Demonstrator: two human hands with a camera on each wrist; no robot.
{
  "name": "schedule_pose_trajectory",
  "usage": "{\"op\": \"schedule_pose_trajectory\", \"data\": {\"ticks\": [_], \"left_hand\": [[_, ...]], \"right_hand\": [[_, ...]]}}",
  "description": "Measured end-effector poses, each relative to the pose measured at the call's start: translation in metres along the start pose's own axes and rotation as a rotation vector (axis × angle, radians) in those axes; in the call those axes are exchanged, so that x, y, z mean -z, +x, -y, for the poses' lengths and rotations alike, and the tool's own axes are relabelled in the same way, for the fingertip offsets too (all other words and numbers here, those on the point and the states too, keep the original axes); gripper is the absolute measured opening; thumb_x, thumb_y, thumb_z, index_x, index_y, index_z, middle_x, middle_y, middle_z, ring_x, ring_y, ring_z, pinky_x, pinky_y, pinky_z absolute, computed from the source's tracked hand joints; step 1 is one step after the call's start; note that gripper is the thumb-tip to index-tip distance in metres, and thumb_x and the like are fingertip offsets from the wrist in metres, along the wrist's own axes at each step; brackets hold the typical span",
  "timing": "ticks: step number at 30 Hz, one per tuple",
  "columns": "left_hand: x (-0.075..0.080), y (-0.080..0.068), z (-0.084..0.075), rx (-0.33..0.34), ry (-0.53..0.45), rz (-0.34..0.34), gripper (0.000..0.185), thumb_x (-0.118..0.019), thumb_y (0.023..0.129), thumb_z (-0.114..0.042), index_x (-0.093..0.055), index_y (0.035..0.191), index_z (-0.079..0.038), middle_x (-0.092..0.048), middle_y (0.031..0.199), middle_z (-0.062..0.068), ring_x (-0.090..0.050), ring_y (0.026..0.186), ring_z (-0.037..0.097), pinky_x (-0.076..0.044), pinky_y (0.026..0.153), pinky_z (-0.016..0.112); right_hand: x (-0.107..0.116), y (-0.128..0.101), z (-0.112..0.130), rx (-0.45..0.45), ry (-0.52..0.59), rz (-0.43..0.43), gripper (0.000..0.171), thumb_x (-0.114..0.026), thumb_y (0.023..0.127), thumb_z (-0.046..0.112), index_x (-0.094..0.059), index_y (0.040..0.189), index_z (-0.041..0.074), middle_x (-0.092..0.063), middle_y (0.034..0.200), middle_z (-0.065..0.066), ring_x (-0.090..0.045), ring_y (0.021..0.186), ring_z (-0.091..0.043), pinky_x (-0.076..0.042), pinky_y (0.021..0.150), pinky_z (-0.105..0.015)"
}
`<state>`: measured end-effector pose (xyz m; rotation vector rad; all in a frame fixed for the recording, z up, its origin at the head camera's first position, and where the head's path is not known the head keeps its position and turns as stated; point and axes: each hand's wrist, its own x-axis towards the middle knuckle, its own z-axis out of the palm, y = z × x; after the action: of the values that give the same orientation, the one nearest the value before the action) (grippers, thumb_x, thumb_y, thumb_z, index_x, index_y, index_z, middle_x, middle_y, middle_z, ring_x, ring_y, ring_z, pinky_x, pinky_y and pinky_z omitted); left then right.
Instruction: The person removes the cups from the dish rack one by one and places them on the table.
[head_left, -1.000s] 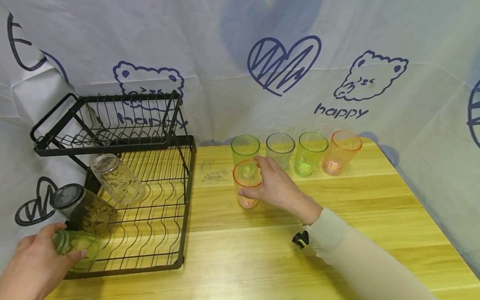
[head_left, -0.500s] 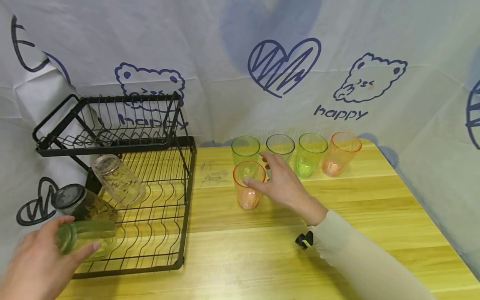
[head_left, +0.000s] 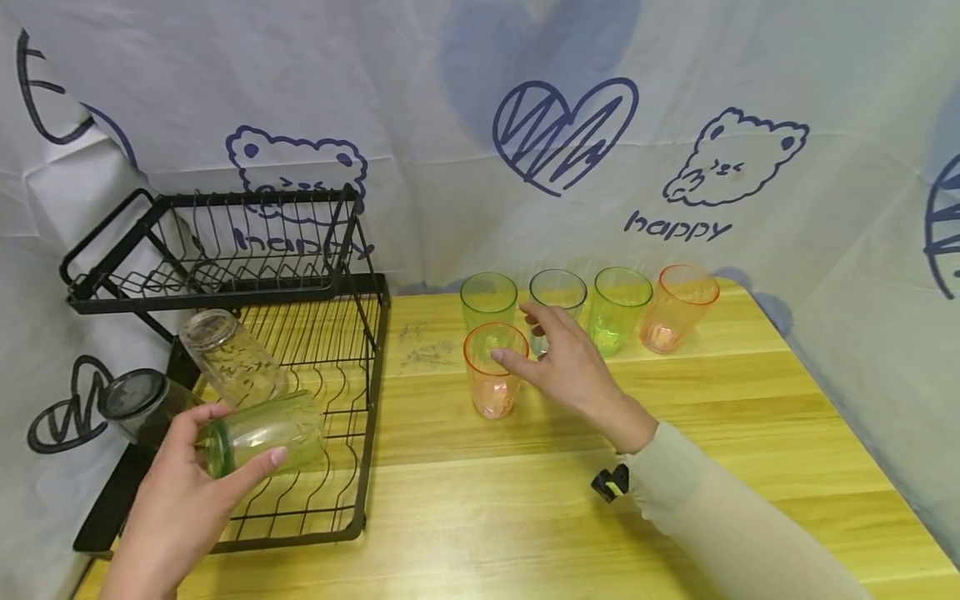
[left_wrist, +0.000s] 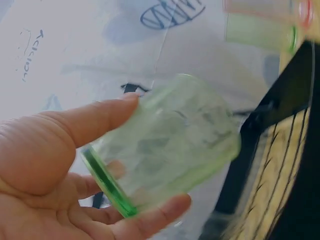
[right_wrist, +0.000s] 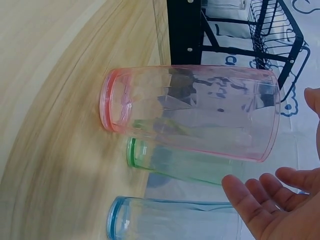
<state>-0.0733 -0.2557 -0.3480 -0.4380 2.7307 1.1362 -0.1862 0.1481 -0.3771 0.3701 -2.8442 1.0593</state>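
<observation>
My left hand (head_left: 180, 492) grips a clear green tumbler (head_left: 281, 433) near its thick base. The tumbler lies tilted on its side in the air over the black dish rack (head_left: 363, 467), its mouth pointing right. In the left wrist view the thumb and fingers (left_wrist: 155, 215) press opposite sides of the green glass. My right hand (head_left: 573, 367) is beside an upright pink tumbler (head_left: 495, 387) with a red-orange rim. Its fingers are spread, and the right wrist view shows a gap between them and the pink tumbler (right_wrist: 195, 112).
On the rack's lower tier lean a clear glass (head_left: 236, 358) and a dark grey glass (head_left: 142, 400), partly behind my left hand. Along the table's back stand a green tumbler (head_left: 487, 292), a blue-rimmed one (head_left: 558, 287), a yellow-green one (head_left: 621, 312) and an orange-pink one (head_left: 678, 312).
My left hand has lifted the green tumbler from the rack's front left corner and carried it right and up. My right hand has drawn slightly back from the pink tumbler, its fingers loosened.
</observation>
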Motion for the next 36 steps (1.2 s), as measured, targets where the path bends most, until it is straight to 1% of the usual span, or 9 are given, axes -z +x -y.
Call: {"op": "schedule_pose_trajectory", "data": {"ticks": [3,4,8,10,12,16,23,30,36], "left_hand": [[-0.013,0.003,-0.002,-0.006,-0.178,0.054,0.104,-0.078,0.092,-0.055,-0.016,0.166,-0.014,-0.026,0.168,0.027,-0.045,0.134,0.042,-0.053,0.093,0.046],[-0.018,0.003,-0.002,-0.014,-0.240,0.070,0.099,-0.078,0.094,-0.051,-0.018,0.165,-0.016,-0.025,0.169,0.024,-0.047,0.130,0.037,-0.053,0.090,0.038],[-0.037,0.008,-0.002,-0.063,-0.517,0.129,0.065,-0.075,0.101,-0.025,-0.033,0.151,-0.028,-0.019,0.171,0.016,-0.056,0.117,0.019,-0.057,0.087,0.026],[-0.046,0.009,-0.003,-0.075,-0.642,0.158,0.055,-0.072,0.102,-0.016,-0.038,0.143,-0.032,-0.024,0.166,0.011,-0.061,0.111,0.014,-0.059,0.089,0.025],[-0.055,0.010,-0.006,-0.088,-0.738,0.182,0.051,-0.070,0.102,-0.010,-0.041,0.139,-0.033,-0.031,0.158,0.010,-0.062,0.111,0.013,-0.059,0.090,0.025],[-0.071,0.010,-0.016,-0.111,-0.841,0.216,0.049,-0.066,0.103,-0.008,-0.041,0.139,-0.029,-0.039,0.143,0.005,-0.063,0.110,0.017,-0.060,0.089,0.026],[-0.100,0.003,-0.036,-0.165,-0.991,0.254,0.046,-0.063,0.103,-0.001,-0.040,0.139,-0.019,-0.050,0.139,0.006,-0.067,0.113,0.017,-0.061,0.097,0.030],[-0.131,-0.004,-0.055,-0.180,-1.164,0.325,0.045,-0.063,0.101,0.002,-0.043,0.137,-0.017,-0.044,0.146,0.011,-0.065,0.122,0.024,-0.058,0.106,0.038],[-0.152,-0.007,-0.064,-0.197,-1.207,0.392,0.046,-0.065,0.099,0.001,-0.043,0.136,-0.015,-0.044,0.143,0.013,-0.063,0.120,0.025,-0.059,0.104,0.039]], "right_hand": [[0.000,-0.001,0.001,0.007,0.002,-0.009,0.085,-0.071,0.093,0.062,-0.047,0.156,0.011,-0.060,0.139,-0.011,-0.060,0.124,-0.033,-0.058,0.094,-0.051],[0.000,-0.001,0.002,0.012,0.005,-0.012,0.085,-0.072,0.093,0.061,-0.047,0.156,0.010,-0.060,0.139,-0.011,-0.060,0.124,-0.033,-0.058,0.094,-0.051],[0.000,-0.001,0.006,0.036,0.023,-0.013,0.084,-0.074,0.093,0.059,-0.047,0.155,0.008,-0.059,0.141,-0.012,-0.062,0.121,-0.034,-0.059,0.094,-0.050],[0.001,-0.001,0.008,0.043,0.039,-0.012,0.083,-0.074,0.094,0.057,-0.047,0.155,0.007,-0.059,0.142,-0.013,-0.063,0.117,-0.034,-0.061,0.092,-0.048],[0.001,-0.001,0.010,0.046,0.049,-0.014,0.081,-0.075,0.094,0.055,-0.048,0.154,0.007,-0.058,0.143,-0.013,-0.065,0.113,-0.033,-0.062,0.090,-0.046],[0.002,-0.003,0.014,0.046,0.046,-0.025,0.076,-0.075,0.094,0.054,-0.051,0.151,0.009,-0.059,0.145,-0.012,-0.065,0.109,-0.032,-0.061,0.089,-0.046],[0.003,-0.008,0.016,0.045,0.062,-0.031,0.074,-0.075,0.095,0.053,-0.052,0.151,0.010,-0.058,0.147,-0.011,-0.063,0.114,-0.033,-0.058,0.094,-0.050],[0.005,-0.017,0.018,0.058,0.142,-0.017,0.072,-0.074,0.097,0.048,-0.050,0.154,0.011,-0.056,0.149,-0.011,-0.062,0.125,-0.034,-0.056,0.104,-0.053],[0.010,-0.028,0.025,0.096,0.230,0.000,0.066,-0.076,0.097,0.038,-0.052,0.153,0.012,-0.057,0.145,-0.010,-0.060,0.129,-0.029,-0.055,0.109,-0.047]]}}
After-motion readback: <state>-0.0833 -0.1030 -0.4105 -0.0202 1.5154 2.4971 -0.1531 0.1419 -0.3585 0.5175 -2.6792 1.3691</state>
